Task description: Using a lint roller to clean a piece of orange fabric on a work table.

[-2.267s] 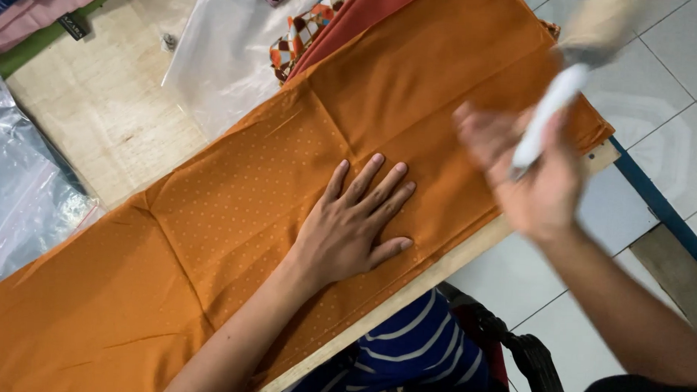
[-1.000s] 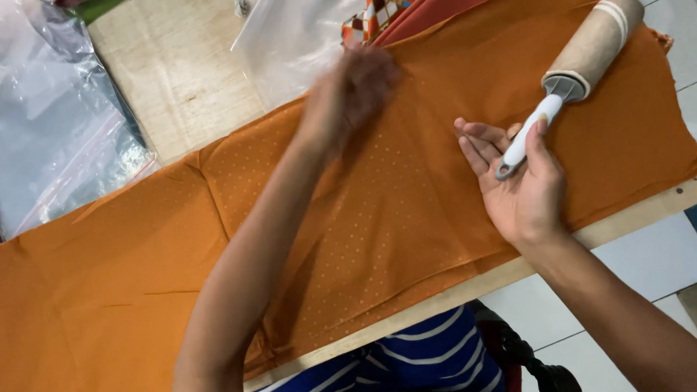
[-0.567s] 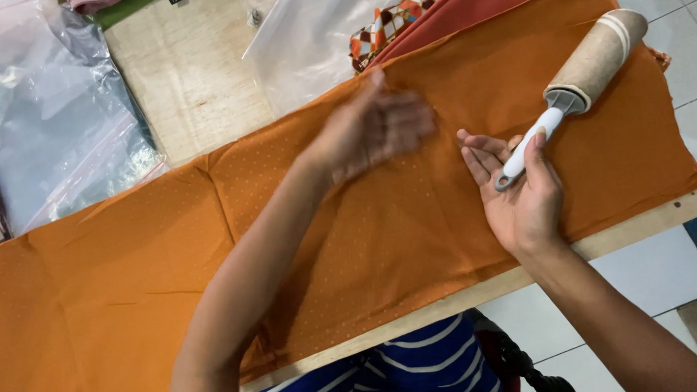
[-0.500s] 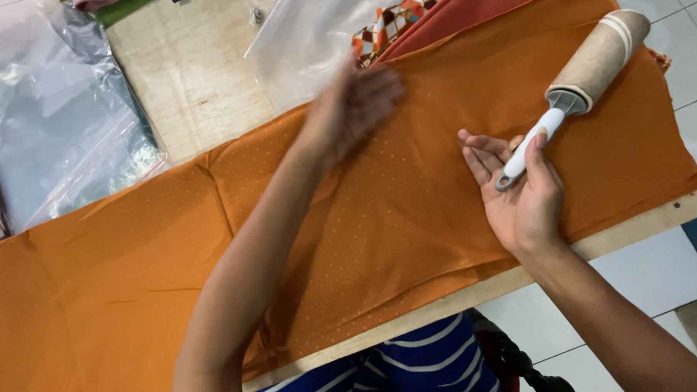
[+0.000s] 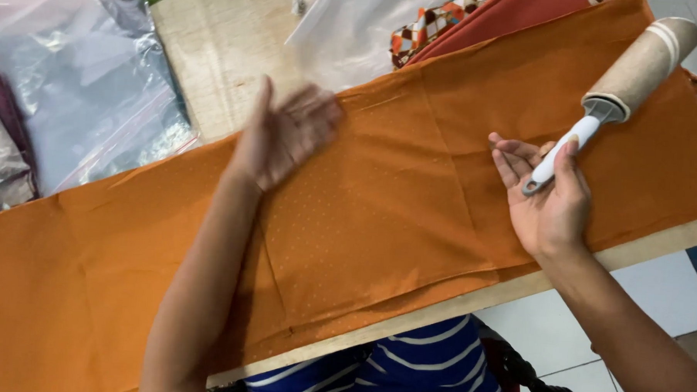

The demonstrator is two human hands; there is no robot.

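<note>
Across the wooden table [image 5: 214,68] lies the orange cloth [image 5: 386,213], flat and mostly smooth. Left hand [image 5: 285,136] hovers blurred at its far edge, fingers loosely together. Right hand [image 5: 549,203], fingers spread, loosely holds the lint roller [image 5: 615,89]; rolling looks unfinished.

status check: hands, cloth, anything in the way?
Left hand open, blurred, over orange cloth. Right hand holds lint roller by its handle. Cloth flat on table; nothing on it.
</note>
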